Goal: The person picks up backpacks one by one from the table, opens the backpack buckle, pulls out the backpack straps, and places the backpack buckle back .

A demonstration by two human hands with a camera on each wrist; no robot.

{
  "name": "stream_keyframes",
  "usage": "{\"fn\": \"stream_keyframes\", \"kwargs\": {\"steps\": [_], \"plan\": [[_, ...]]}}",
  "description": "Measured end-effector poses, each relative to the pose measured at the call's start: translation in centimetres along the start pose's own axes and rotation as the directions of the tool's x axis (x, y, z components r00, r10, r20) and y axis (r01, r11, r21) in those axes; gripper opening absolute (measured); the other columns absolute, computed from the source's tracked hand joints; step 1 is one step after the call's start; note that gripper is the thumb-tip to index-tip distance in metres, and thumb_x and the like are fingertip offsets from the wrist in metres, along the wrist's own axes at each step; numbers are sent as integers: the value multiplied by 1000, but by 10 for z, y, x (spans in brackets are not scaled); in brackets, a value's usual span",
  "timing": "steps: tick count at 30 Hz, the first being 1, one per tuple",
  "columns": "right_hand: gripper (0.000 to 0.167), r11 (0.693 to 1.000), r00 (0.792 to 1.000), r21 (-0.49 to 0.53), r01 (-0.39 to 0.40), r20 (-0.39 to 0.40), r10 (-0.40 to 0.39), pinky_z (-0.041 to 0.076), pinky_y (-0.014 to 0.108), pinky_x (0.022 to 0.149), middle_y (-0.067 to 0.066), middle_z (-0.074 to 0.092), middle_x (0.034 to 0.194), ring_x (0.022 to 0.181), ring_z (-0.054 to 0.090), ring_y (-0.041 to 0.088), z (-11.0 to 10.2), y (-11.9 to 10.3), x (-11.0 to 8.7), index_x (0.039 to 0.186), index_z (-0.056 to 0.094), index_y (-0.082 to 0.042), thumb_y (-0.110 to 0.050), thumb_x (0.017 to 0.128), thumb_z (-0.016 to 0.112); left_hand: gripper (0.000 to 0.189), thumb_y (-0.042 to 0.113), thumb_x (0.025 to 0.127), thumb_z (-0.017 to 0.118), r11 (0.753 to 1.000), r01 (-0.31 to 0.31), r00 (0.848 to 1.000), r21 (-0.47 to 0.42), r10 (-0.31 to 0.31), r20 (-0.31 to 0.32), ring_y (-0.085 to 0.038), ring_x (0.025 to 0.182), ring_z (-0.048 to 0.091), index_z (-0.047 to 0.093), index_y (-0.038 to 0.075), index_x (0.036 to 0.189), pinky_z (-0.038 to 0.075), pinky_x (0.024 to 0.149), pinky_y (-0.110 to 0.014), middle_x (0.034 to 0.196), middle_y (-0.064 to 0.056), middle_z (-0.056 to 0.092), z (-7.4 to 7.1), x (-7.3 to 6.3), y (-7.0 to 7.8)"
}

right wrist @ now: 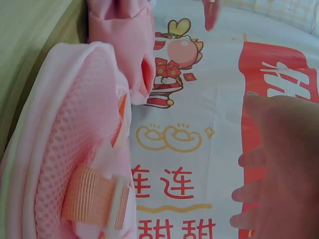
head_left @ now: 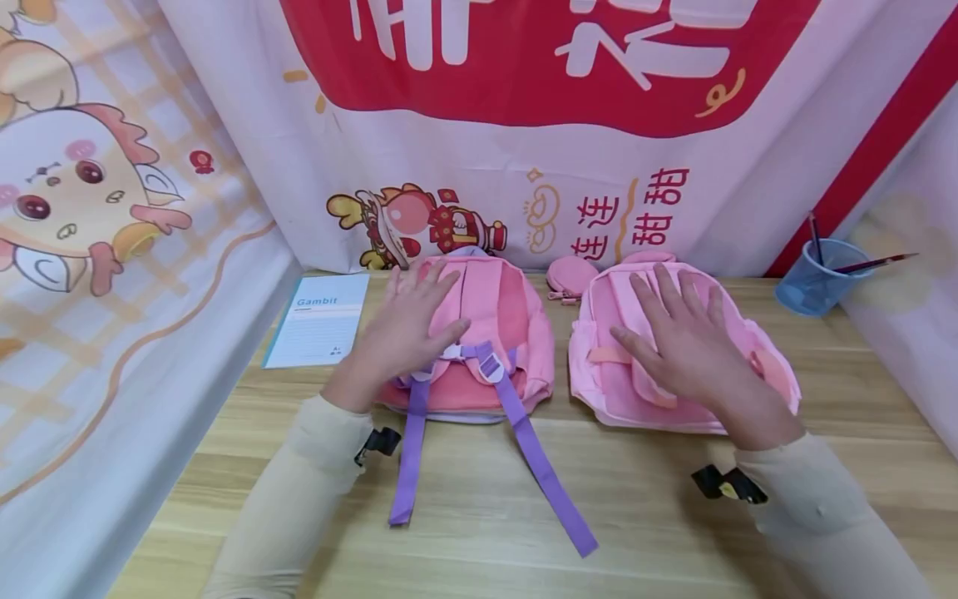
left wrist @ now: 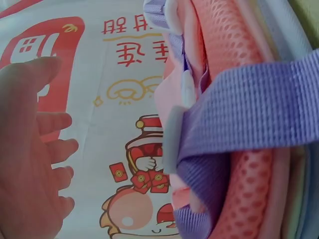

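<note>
Two pink backpacks lie side by side on the wooden table, straps facing up. The left backpack has purple webbing straps trailing toward the front edge and a white buckle across its middle. Over its upper left part hovers my left hand, fingers spread and straight; the left wrist view shows a gap between hand and bag. Above the paler right backpack my right hand is held with fingers fanned out, apart from the bag in the right wrist view. Neither hand holds anything.
A notebook marked "Gambit" lies left of the backpacks. Between them at the back sits a small round pink pouch. A blue cup with pencils stands at the back right. Printed cloth hangs behind the table.
</note>
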State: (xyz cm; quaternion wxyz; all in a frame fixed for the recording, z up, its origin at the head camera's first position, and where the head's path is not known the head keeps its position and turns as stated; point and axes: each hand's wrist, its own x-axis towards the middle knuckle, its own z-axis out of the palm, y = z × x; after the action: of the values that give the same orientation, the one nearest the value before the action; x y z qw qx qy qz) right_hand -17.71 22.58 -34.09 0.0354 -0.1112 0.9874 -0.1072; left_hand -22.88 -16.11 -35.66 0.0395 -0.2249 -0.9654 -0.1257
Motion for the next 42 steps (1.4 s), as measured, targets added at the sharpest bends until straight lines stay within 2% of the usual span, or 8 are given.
{"fn": "stream_keyframes", "kwargs": {"steps": [2,7,10,14,16,20,30,42], "plan": [[97,999,1000,39,18,-16,-17,-12,74,127,15,-11,182,167,-10,47,-3,-2,1,175,0,-18,-73,105,41,78,57,108,54,1000,-10,1000,-28,9,-13,-36,170,4,32,16,170,-2,136,-59,181,-10,20,-4,-2,-3],[87,986,998,162,28,-57,-19,20,69,130,18,20,180,165,20,46,-10,-10,3,173,21,-15,-61,107,54,68,50,108,59,994,25,999,-110,-30,-44,-43,163,31,44,16,165,28,128,-69,172,-10,44,-13,-10,-10],[74,978,996,200,55,-74,-41,33,67,126,21,44,169,157,40,46,-8,-19,5,167,38,-11,-52,109,57,58,46,109,61,987,53,997,-155,-60,-42,-42,148,53,52,17,158,45,117,-67,156,-9,62,-15,-14,-16],[57,960,990,254,118,-104,-94,41,64,122,22,62,153,146,55,44,0,-33,12,155,56,-6,-39,109,62,44,35,109,64,977,41,999,-209,-39,13,-31,120,72,64,13,147,58,103,-55,130,-9,77,-15,-18,-25],[51,949,986,282,144,-119,-115,45,62,120,20,66,148,142,59,41,6,-40,17,150,61,-5,-34,109,65,41,32,108,67,972,37,998,-234,-25,52,-26,112,73,67,12,143,60,100,-51,124,-8,77,-14,-18,-29],[45,927,977,322,195,-147,-154,48,59,118,18,69,144,139,63,39,19,-53,28,145,65,-4,-30,109,65,40,29,107,69,958,43,994,-284,-13,108,-25,113,70,67,9,141,59,101,-50,122,-6,75,-7,-18,-36],[45,892,984,415,178,-50,-173,52,55,115,15,71,142,137,64,36,44,-85,58,144,66,-5,-30,107,69,37,27,107,70,922,80,983,-380,-8,186,-28,119,68,69,8,138,57,105,-51,126,-9,73,10,-13,-51],[42,867,974,457,197,12,-228,54,51,113,14,73,137,129,68,32,67,-118,88,142,68,-5,-28,106,70,37,30,104,75,933,68,976,-353,11,217,-23,110,66,72,10,134,57,104,-46,119,-4,73,21,-3,-56]]}}
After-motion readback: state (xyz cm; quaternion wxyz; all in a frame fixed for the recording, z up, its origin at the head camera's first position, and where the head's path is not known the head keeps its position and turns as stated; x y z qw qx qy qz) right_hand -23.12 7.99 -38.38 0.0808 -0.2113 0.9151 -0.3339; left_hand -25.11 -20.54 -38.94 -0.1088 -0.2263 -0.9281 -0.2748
